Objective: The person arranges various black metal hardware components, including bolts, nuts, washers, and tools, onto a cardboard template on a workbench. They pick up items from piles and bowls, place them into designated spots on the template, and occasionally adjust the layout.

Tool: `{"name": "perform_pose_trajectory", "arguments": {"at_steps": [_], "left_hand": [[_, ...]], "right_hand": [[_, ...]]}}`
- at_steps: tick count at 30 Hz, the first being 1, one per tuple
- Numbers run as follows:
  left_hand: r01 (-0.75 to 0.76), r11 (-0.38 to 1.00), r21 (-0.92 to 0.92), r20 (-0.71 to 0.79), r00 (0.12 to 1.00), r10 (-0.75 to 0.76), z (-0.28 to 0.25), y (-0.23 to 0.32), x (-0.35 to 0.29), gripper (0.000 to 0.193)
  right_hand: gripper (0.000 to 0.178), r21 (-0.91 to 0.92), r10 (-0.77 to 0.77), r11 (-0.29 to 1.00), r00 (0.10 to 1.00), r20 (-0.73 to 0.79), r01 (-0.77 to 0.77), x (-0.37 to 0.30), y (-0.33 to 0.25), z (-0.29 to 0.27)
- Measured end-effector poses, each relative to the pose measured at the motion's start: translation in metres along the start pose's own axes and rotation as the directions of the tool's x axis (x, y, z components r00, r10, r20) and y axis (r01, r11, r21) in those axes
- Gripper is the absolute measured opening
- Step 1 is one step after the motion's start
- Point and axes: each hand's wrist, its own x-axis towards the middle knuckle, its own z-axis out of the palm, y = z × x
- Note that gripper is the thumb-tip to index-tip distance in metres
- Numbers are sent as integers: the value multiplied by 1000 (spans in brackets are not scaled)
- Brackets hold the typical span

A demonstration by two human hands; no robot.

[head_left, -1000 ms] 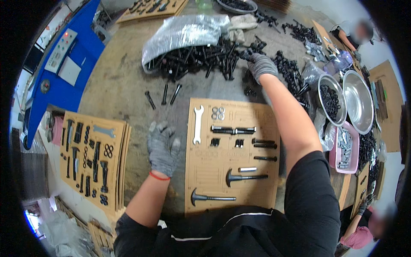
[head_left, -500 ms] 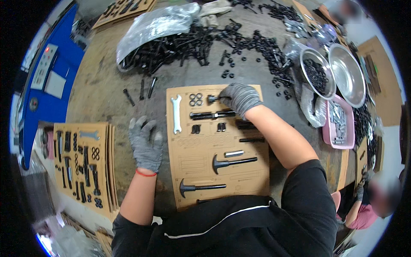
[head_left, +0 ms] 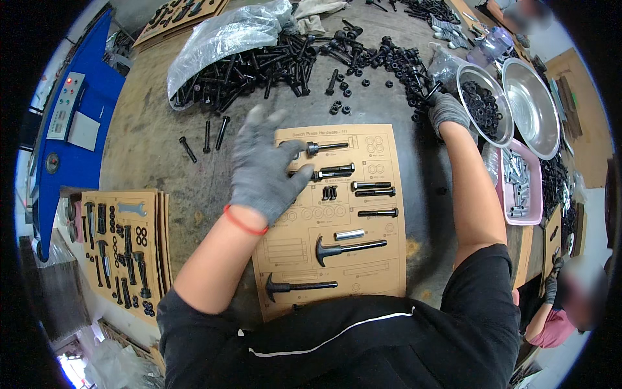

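My left hand, in a grey glove, hovers with spread fingers over the upper left of a brown cardboard sheet. It hides the wrench and the rings there. Beside its thumb and forefinger lie a black bolt with a thick head and a thick black bolt. My gloved right hand reaches the pile of black bolts and nuts next to a steel bowl. Its fingers are curled together, and a dark bolt shows at the fingertips. Whether they grip it is unclear.
Lower on the sheet lie a silver tube and two T-shaped black parts. A bag of bolts lies behind. Right are a bowl of nuts, another bowl and a pink basket. Filled boards stand left.
My right hand has left the thick-headed bolt on the sheet and moved right to the pile by the bowl. My left hand has come up and right over the sheet, covering the wrench.
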Motion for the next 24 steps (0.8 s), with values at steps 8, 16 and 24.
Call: {"name": "perform_pose_trajectory", "arguments": {"at_steps": [8, 16, 24], "left_hand": [[45, 981, 190, 262, 960, -95, 47, -8, 36, 35], [-46, 994, 101, 215, 976, 24, 56, -19, 36, 37], [-94, 988, 121, 230, 971, 64, 58, -22, 35, 29]], "right_hand": [[32, 52, -53, 997, 999, 13, 52, 2, -5, -5], [29, 82, -69, 994, 997, -23, 71, 6, -1, -1], [20, 273, -284, 879, 888, -360, 392, -44, -36, 2]]}}
